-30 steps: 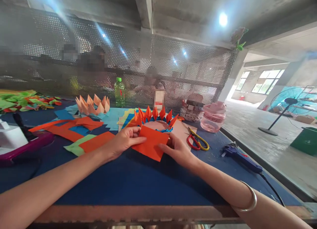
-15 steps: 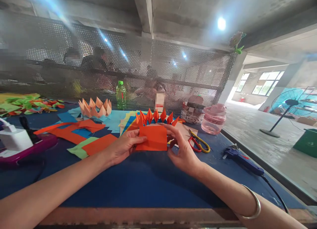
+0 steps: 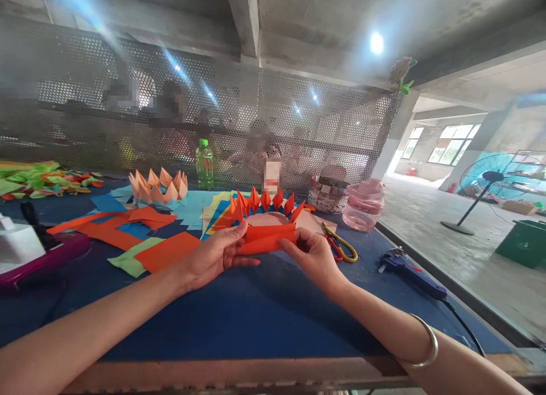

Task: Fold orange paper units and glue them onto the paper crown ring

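An orange sheet of paper (image 3: pixel 267 239) is bent over along its length and held above the blue table. My left hand (image 3: pixel 222 250) grips its left end, thumb on top, other fingers beneath. At the right end my right hand (image 3: pixel 313 252) pinches the paper between thumb and fingers. Right behind it stands a ring of folded orange paper points (image 3: pixel 265 200), partly hidden by the held paper. Red and yellow-handled scissors (image 3: pixel 341 244) lie just right of my right hand. Orange paper pieces (image 3: pixel 168 252) lie left of my left hand.
A blue glue gun (image 3: pixel 412 275) with a cord lies at the right. Further back stand a pink jar (image 3: pixel 363 206), a green bottle (image 3: pixel 205 164) and a peach paper ring (image 3: pixel 158 187). A purple power strip (image 3: pixel 46 261) sits at left. Behind a mesh screen (image 3: pixel 222 116) are people.
The orange paper was flat and facing me; now it is bent over lengthwise. My right hand has closed from a loose hold into a pinch. The view has shifted slightly.
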Available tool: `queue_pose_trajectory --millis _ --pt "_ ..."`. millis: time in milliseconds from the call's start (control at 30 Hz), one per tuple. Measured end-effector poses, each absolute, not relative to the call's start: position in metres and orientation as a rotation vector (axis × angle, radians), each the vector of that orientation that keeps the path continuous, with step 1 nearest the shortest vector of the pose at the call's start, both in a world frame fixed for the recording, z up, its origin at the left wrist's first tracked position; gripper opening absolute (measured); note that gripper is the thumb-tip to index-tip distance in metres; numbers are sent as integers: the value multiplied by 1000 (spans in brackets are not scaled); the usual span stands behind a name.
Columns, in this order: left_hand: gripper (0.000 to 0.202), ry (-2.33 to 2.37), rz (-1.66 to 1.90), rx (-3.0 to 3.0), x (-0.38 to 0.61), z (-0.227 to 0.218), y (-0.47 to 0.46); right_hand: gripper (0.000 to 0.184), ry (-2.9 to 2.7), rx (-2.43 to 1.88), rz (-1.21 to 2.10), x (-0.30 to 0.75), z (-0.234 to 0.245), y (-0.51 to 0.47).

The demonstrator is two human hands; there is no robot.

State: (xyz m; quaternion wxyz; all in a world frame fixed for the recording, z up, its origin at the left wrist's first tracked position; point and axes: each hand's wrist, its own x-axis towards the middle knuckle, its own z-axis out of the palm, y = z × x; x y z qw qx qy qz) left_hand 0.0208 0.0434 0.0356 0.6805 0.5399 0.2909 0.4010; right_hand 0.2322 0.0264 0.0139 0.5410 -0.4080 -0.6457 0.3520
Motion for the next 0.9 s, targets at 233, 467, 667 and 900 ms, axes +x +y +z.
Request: queue_pose_trajectory --millis 233,467,667,900 --pt "41 725 932 1451 26 34 41 36 -1476 -975 930 229 23 20" --pt "34 861 991 1401 28 35 41 36 -1446 -943 964 228 21 18" --pt "34 870 996 1403 26 34 42 53 -1410 -953 987 230 21 19" --pt "36 883 993 1403 27 35 42 46 -1454 -992 1109 232 19 24"
